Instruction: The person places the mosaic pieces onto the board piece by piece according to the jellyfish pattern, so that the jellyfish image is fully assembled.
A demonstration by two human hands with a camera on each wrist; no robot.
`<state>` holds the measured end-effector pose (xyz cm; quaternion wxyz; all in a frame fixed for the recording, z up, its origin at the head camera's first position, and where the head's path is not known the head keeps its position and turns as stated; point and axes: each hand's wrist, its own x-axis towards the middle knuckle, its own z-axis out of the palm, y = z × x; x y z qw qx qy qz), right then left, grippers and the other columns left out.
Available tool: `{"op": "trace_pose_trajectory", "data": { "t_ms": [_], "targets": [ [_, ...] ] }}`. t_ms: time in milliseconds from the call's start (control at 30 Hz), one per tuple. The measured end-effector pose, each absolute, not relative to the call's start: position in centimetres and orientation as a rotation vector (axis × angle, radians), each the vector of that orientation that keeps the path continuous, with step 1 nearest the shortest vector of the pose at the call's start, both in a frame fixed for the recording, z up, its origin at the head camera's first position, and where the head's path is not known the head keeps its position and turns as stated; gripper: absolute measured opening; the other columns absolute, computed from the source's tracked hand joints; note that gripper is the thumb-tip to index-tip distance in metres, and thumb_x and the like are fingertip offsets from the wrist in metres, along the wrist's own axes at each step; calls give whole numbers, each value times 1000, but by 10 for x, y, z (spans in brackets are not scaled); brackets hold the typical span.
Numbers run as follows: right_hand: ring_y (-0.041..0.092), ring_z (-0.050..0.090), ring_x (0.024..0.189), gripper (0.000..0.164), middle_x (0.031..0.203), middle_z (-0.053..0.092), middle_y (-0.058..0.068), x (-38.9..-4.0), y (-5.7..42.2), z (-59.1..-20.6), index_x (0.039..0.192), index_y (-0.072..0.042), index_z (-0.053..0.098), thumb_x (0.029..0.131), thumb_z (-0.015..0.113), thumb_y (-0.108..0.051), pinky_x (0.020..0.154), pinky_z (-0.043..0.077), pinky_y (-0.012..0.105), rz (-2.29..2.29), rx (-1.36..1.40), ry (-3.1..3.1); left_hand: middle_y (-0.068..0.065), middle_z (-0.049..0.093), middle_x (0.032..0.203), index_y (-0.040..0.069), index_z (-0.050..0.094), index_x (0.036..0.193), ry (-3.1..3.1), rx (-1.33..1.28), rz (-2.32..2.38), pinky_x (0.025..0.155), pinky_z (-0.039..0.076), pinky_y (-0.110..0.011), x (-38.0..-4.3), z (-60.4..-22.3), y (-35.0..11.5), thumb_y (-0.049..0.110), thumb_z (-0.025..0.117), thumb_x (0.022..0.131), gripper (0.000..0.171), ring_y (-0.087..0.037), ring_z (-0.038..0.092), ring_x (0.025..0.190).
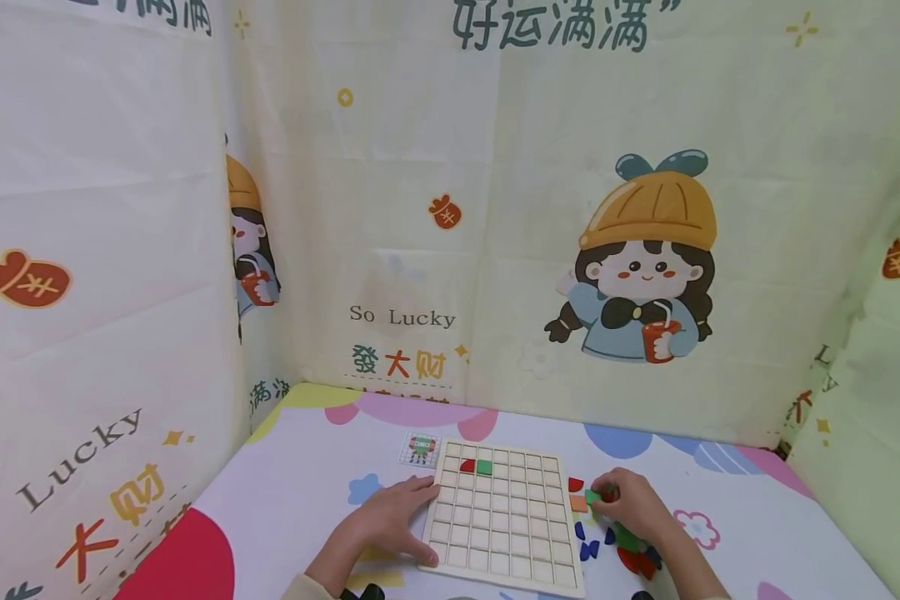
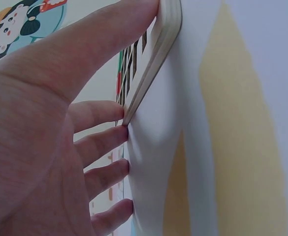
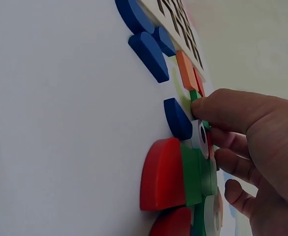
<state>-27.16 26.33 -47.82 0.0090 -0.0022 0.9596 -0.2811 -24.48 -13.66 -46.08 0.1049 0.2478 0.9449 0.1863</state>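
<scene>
A pale wooden grid board (image 1: 506, 529) lies on the table, with a red quarter-round block (image 1: 467, 466) and a green square block (image 1: 484, 467) side by side near its top left. Along the board's left edge, my left hand (image 1: 390, 517) rests with fingers spread, its thumb at the near corner. Right of the board, my right hand (image 1: 636, 505) pinches a green block (image 1: 592, 497) between thumb and fingertips; the fingers partly hide it. Close by it lie an orange block (image 1: 578, 503) and a red block (image 1: 575, 484). Blue blocks (image 3: 149, 56) lie nearer me.
A small card (image 1: 420, 450) with a coloured figure on a grid lies at the board's upper left. Beneath the right wrist is a pile of red blocks (image 3: 162, 174), green blocks (image 3: 191, 174) and white round pieces with dark centres. Printed cloth walls enclose the table.
</scene>
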Motion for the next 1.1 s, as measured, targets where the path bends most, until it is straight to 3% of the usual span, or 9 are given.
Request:
{"op": "trace_pose_trajectory", "data": {
  "t_ms": [367, 667, 833, 1100],
  "targets": [
    [15, 52, 79, 28, 90, 63, 0, -268, 268, -482, 97, -10, 73, 75, 82, -25, 78, 52, 36, -933, 23, 3013, -1, 38, 154, 20, 44, 146, 2783, 732, 559, 108, 33, -56, -243, -458, -135, 61, 80, 65, 97, -33, 34, 142],
    [15, 49, 75, 25, 87, 62, -1, -267, 260, -479, 95, -11, 73, 75, 82, -23, 62, 45, 23, -1050, 0, 3013, -1, 38, 154, 20, 44, 146, 2788, 716, 580, 109, 32, -56, -243, -461, -136, 62, 80, 63, 99, -34, 34, 142],
    [13, 45, 70, 20, 83, 59, -2, -269, 252, -479, 92, -14, 73, 75, 82, -21, 58, 38, 23, -1088, -52, 3023, 0, 38, 154, 21, 45, 145, 2785, 696, 576, 108, 33, -57, -244, -461, -136, 61, 80, 63, 98, -33, 34, 142],
    [10, 43, 64, 19, 86, 61, 0, -270, 243, -479, 92, -13, 72, 76, 80, -18, 55, 37, 23, -1172, -174, 2973, 1, 39, 154, 22, 45, 145, 2783, 688, 575, 108, 33, -57, -243, -462, -135, 60, 80, 64, 97, -33, 34, 142]
  ]
}}
